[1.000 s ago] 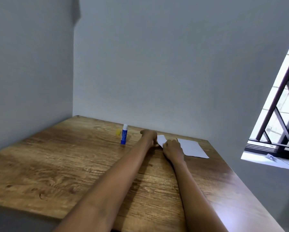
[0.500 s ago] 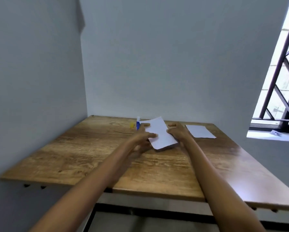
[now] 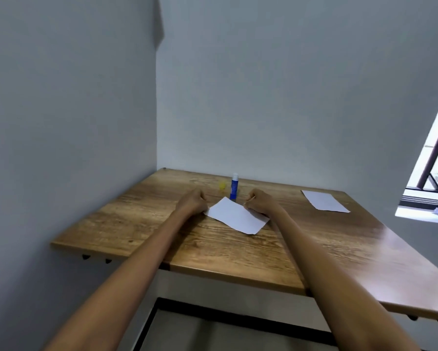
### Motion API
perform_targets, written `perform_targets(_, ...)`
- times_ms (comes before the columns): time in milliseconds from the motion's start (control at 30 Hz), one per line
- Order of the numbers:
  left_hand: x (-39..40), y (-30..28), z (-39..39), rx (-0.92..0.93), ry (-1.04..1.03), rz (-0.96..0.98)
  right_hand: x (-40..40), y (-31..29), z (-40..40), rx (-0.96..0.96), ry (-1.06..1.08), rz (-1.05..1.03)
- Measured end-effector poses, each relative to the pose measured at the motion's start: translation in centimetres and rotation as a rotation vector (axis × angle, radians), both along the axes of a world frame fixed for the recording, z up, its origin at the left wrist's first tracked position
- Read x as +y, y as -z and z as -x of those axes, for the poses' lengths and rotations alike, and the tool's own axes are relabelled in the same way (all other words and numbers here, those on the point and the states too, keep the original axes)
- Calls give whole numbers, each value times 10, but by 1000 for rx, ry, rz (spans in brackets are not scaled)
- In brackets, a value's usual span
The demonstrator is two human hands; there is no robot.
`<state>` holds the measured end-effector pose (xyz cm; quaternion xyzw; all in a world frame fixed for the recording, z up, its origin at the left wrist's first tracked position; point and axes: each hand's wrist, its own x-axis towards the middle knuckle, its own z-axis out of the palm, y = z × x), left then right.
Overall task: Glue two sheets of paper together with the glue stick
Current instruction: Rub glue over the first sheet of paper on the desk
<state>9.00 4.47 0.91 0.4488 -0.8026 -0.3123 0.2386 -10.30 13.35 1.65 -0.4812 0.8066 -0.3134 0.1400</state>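
A white sheet of paper (image 3: 235, 216) lies flat on the wooden table (image 3: 213, 249), between my two hands. My left hand (image 3: 192, 201) has its fingers curled at the sheet's left corner and pinches it there. Along the sheet's right edge, my right hand (image 3: 259, 200) grips with curled fingers. A blue glue stick (image 3: 234, 186) with a white cap stands upright just behind the sheet, apart from both hands. A second white sheet (image 3: 324, 200) lies at the far right of the table.
A small yellow object (image 3: 222, 185) sits just left of the glue stick. Grey walls close the table on the left and at the back. A barred window (image 3: 430, 173) with a sill is at the right. The table's front edge is near me.
The sheet that both hands held up in the air half a second ago now lies flat on the table, closer to me. My hands have come down with it.
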Motion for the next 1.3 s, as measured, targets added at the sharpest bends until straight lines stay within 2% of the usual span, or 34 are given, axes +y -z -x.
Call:
perform_targets(167, -17, -4, 5, -61, 181, -43, -28, -7, 1, 8, 67, 111)
perform_targets(333, -37, -7, -1, -232, 438, -35, -53, -2, 1, -23, 62, 113)
perform_targets(467, -45, -2, 7, -179, 491, 3, -64, 7, 4, -62, 59, 204)
perform_targets(633, -52, 4, 15, -85, 463, 44, -59, 10, 3, -86, 21, 361)
perform_targets(700, -53, 7, 14, -6, 436, 43, -55, 7, -1, -202, -39, 428)
perform_targets(800, -50, 7, 7, 267, 345, 18, -51, -1, -13, -588, -114, 540)
perform_targets(867, -50, 8, 1, 333, 259, 110, -52, -3, -23, -684, -187, 561)
perform_targets(967, -45, 16, -10, 244, 204, 297, -52, 4, -31, -629, -280, 588)
perform_targets(1067, -35, 20, -23, 120, 220, 405, -51, 12, -27, -606, -301, 590)
perform_targets(1167, -29, 20, -29, 43, 218, 499, -53, 17, -32, -424, -288, 543)
perform_targets(1300, -21, 17, -32, -30, 258, 526, -56, 24, -46, -143, -265, 516)
